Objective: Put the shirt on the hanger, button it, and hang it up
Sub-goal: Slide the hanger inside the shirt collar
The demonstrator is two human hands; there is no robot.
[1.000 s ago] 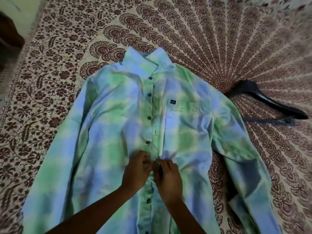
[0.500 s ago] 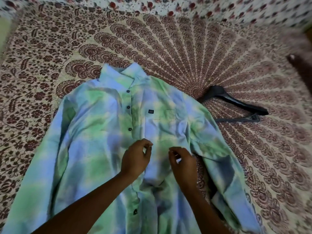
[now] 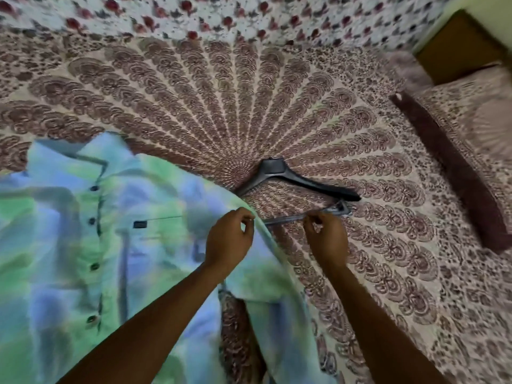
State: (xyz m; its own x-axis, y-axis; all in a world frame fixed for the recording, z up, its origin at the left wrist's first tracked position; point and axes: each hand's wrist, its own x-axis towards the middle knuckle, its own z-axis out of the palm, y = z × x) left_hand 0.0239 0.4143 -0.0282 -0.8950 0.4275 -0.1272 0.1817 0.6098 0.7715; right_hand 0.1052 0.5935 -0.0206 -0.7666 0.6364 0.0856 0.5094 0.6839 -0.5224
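Observation:
A green and blue tie-dye shirt (image 3: 69, 245) lies face up on the bed at the left, its dark buttons done up along the placket. A black plastic hanger (image 3: 304, 182) lies flat on the bedspread just right of the shirt's shoulder, one end tucked under the cloth. My left hand (image 3: 230, 239) hovers over that shoulder with its fingers loosely curled and nothing in them. My right hand (image 3: 327, 236) hangs over the bedspread, its curled fingertips at the hanger's thin lower bar, with no closed grip on it.
A patterned maroon and cream bedspread (image 3: 277, 106) covers the whole bed. A dark brown bolster (image 3: 457, 176) lies along the right side beside a patterned pillow (image 3: 482, 115). A wooden headboard corner (image 3: 457, 45) shows at the top right.
Both hands have left the shirt's placket and moved right toward the hanger. The view has swung right, so the shirt now sits at the left.

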